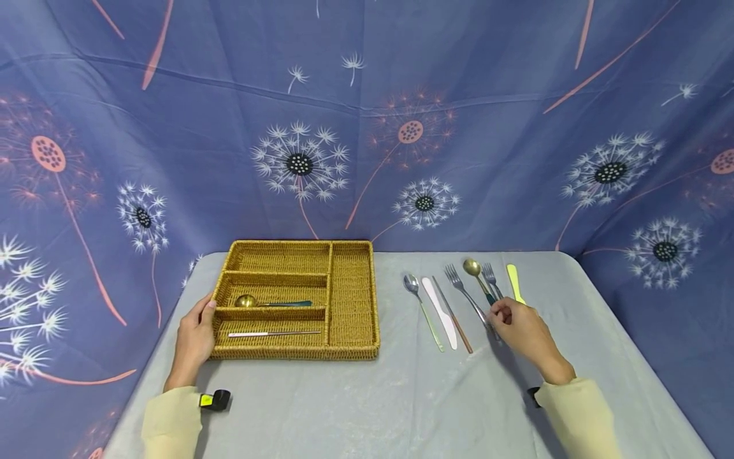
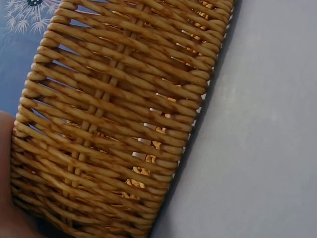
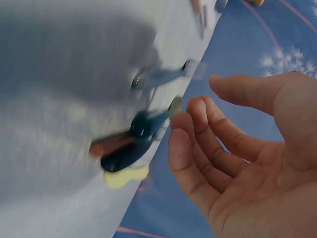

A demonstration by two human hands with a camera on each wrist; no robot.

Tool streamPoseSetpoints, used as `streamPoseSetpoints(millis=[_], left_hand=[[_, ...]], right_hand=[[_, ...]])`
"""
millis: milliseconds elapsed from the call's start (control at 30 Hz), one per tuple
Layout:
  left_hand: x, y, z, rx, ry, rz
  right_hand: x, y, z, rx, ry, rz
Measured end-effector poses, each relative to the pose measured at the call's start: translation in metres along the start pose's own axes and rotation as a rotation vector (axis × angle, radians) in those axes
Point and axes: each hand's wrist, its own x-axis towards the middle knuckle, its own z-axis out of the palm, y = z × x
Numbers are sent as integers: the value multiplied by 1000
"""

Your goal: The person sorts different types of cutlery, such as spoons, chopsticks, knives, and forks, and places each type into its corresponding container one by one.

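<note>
My left hand (image 1: 194,335) grips the left rim of a woven wicker tray (image 1: 351,352), whose outer wall fills much of the left wrist view. A gold round-bowled spoon (image 1: 246,301) with a dark green handle lies in its middle left compartment. In the front compartment is a thin stick (image 1: 269,333), silver with a pale end. Over the cutlery on the right, my right hand (image 1: 524,331) has loosely bent fingers, with thumb and fingertips apart in the right wrist view. Below it are a silver fork (image 1: 455,278), another gold spoon (image 1: 472,267) and a second fork (image 1: 489,274).
Left of the forks lie a green-handled spoon (image 1: 411,284), a white knife (image 1: 440,312) and a slim brown-handled piece (image 1: 460,331). A yellow knife (image 1: 513,280) lies at the far right. Patterned cloth (image 1: 493,127) hangs behind the grey-covered table (image 1: 321,408).
</note>
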Motion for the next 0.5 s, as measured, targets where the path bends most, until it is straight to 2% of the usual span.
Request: streamPoseSetpoints(millis=[167,500], left_hand=[[0,-2,0,5,-1,9],[1,-1,1,2,1,11]], right_hand=[[11,17,-10,-9,-16,35],[35,38,-31,-82,-30,167]])
